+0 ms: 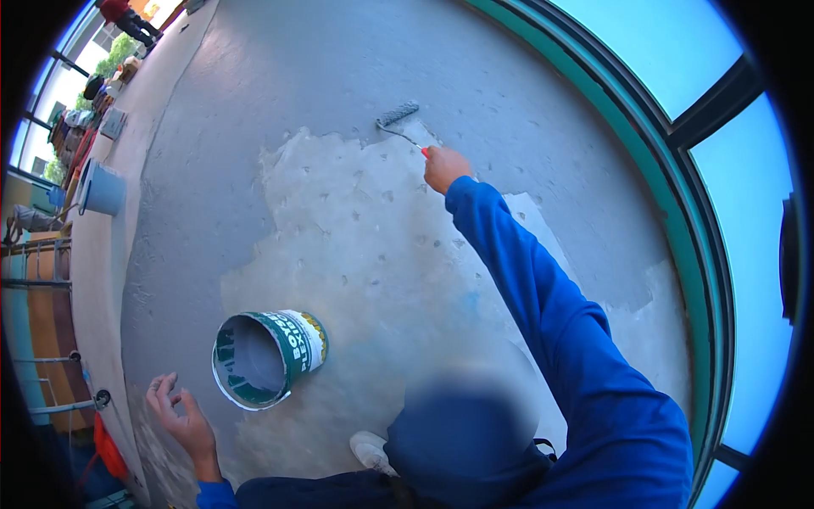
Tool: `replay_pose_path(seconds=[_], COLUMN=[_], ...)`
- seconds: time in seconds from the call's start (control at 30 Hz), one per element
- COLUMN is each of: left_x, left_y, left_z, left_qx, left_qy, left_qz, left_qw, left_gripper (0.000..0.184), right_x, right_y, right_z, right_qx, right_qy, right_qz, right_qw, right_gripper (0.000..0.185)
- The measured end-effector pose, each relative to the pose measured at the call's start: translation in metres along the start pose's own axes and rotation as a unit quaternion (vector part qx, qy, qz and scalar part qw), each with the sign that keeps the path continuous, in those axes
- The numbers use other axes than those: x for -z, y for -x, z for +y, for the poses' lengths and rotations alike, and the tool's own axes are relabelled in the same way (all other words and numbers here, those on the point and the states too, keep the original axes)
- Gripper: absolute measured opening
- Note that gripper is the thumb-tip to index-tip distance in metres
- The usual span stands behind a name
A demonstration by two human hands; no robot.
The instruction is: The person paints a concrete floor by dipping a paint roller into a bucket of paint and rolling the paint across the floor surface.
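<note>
Floor [195,110]: a wide grey surface, slightly shiny, with a paler and uneven patch [339,220] in the middle, which has many small dark marks.
Right side: large bright panes [742,161] stand in a dark frame [716,97], with a green border [678,199] along the floor.
Upper left: windows [38,102] with dark bars, and greenery [110,58] is seen through them; a person [127,17] in a red top is near.
Left side: a grey-blue bucket [103,188] on a lighter floor strip [97,280], near piled items.
Lower left: metal bars [64,408], coloured panels [42,318] and something orange [108,445].
Light: daylight, bluish at the right panes.
</note>
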State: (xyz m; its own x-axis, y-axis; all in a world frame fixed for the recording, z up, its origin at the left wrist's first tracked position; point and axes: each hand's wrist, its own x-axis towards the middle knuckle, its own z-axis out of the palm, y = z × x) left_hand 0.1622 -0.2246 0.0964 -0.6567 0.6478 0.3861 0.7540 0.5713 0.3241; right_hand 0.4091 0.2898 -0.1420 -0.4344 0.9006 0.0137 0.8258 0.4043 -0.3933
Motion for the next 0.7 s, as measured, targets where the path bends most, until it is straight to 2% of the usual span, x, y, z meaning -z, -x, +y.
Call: replay_pose_path(seconds=[0.33,0.5,0.7], left_x=[0.005,0.014,0.009], left_y=[-0.006,-0.006,-0.008], left_z=[0.028,0.062,0.088], left_qx=[-0.018,-0.078,-0.158], left_qy=[0.121,0.132,0.189], left_qz=[0.077,0.055,0.014], left_qw=[0.989,0.987,0.969], left_gripper=[0.028,0.029,0.03], right_x=[0.055,0.073,0.125], right_y=[0.22,0.356,0.501], right_z=[0.059,0.108,0.118], right_qx=[-0.079,-0.111,-0.226], right_qy=[-0.016,-0.003,0.024], right_qz=[-0.068,-0.054,-0.142], right_qw=[0.994,0.992,0.963], right_gripper=[0.026,0.036,0.037])
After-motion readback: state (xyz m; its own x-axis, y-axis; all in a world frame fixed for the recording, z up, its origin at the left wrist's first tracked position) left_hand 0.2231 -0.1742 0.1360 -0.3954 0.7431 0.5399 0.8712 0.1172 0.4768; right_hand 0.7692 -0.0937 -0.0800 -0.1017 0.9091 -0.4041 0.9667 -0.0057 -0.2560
